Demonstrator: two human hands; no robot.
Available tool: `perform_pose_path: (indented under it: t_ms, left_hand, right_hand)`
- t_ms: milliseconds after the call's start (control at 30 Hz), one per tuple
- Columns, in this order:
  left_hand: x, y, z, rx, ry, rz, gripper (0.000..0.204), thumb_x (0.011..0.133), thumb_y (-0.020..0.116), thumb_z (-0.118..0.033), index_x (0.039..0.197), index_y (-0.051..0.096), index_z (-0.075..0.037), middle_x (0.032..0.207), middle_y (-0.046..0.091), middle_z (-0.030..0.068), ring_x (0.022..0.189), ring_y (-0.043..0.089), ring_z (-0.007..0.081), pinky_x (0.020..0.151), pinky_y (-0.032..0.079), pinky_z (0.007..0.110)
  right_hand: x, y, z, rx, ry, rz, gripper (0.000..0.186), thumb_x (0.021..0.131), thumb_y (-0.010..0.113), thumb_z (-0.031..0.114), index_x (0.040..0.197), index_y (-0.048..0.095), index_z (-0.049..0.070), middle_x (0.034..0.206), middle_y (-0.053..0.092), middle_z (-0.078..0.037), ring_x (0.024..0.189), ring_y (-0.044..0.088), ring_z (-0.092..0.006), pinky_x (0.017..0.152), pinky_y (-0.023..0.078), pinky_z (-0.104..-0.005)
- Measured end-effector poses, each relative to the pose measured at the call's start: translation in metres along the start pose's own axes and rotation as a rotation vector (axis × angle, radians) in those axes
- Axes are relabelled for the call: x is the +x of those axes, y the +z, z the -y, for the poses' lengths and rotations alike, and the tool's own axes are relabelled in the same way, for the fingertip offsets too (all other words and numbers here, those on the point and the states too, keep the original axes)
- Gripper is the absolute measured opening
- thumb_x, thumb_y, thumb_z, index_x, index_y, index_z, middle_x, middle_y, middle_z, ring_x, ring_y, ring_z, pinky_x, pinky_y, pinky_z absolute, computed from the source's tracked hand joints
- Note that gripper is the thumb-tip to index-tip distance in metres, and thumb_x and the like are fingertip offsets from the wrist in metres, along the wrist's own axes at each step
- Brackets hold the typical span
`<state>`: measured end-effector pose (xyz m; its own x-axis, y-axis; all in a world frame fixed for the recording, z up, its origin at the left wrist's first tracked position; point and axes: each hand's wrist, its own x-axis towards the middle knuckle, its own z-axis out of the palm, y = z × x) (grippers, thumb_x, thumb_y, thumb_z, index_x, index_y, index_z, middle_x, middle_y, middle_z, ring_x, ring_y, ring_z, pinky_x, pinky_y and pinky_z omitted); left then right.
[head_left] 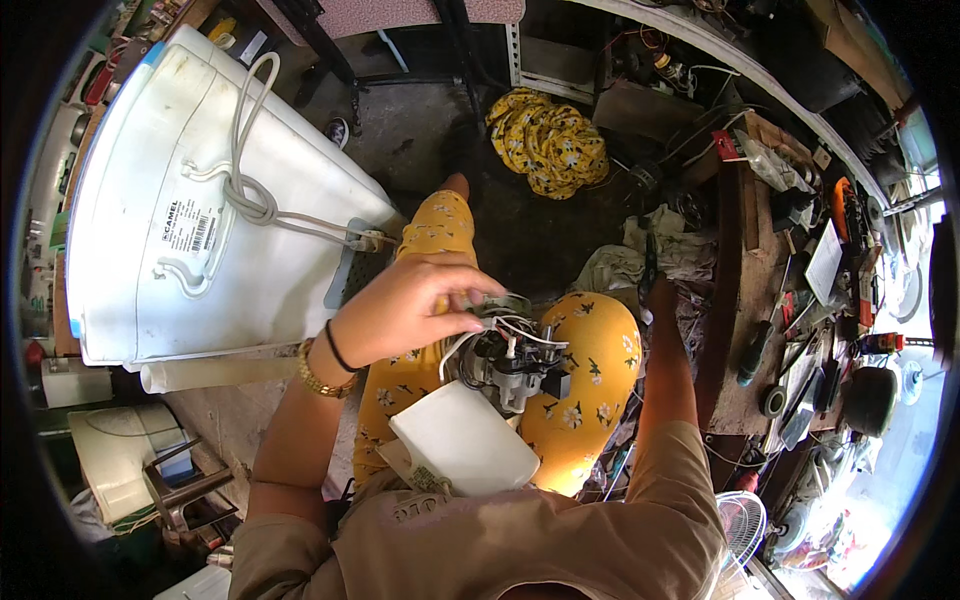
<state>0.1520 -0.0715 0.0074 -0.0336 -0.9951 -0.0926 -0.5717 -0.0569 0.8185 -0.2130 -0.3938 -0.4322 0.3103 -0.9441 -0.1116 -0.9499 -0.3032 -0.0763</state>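
Note:
On my lap lies an opened motor unit (pixel 510 375) with dark and grey plastic parts, a round greenish-grey end and several white wires. My left hand (pixel 435 300) comes in from the left, its thumb and bent fingers closed at the upper left edge of the unit. Below it, a white plastic cover (pixel 465 437) rests tilted against my lap. My right arm stretches away to the right. Beside the cluttered bench, my right hand (pixel 661 298) is in shadow, apart from the motor unit, with a dark slim thing (pixel 650 255) at its fingertips; its kind is not clear.
A large white appliance body (pixel 140 250) with a grey coiled cord (pixel 255 205) fills the left. Tools crowd the wooden workbench (pixel 735 340) at right. Yellow flowered cloth (pixel 548 142) lies on the floor ahead. Pale rags (pixel 625 262) are bunched near my right hand.

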Motion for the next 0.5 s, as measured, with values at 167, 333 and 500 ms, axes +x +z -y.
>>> perform_pose_path:
  t_ms: [167,333,500]
  left_hand:
    - [0.009,0.017,0.011,0.017,0.039,0.049,0.018,0.083,0.070,-0.004,0.101,0.069,-0.003,0.082,0.066,0.0044,0.067,0.061,0.0135,0.061,0.049,0.027]
    - [0.014,0.025,0.015,-0.106,-0.136,-0.007,0.004,0.089,0.063,-0.001,0.089,0.063,0.003,0.071,0.062,0.0013,0.065,0.057,0.0036,0.060,0.047,0.022]
    - [0.010,0.028,0.022,-0.298,-0.117,-0.069,0.005,0.089,0.063,-0.001,0.088,0.063,0.003,0.078,0.064,0.0034,0.068,0.059,0.0052,0.060,0.048,0.022]
  right_hand:
    - [-0.006,-0.045,0.029,0.454,0.025,0.178,0.035,0.078,0.073,0.025,0.099,0.066,-0.002,0.084,0.069,-0.017,0.074,0.069,-0.0260,0.064,0.052,-0.0404]
    - [-0.068,-0.131,0.049,1.362,0.070,0.310,0.045,0.082,0.067,0.005,0.124,0.056,-0.007,0.076,0.066,-0.006,0.064,0.061,-0.0145,0.058,0.048,-0.0276]
    - [-0.184,-0.347,0.093,1.311,-0.201,0.407,0.063,0.073,0.082,0.007,0.127,0.053,-0.008,0.078,0.062,-0.002,0.066,0.057,-0.0088,0.061,0.047,-0.0241]
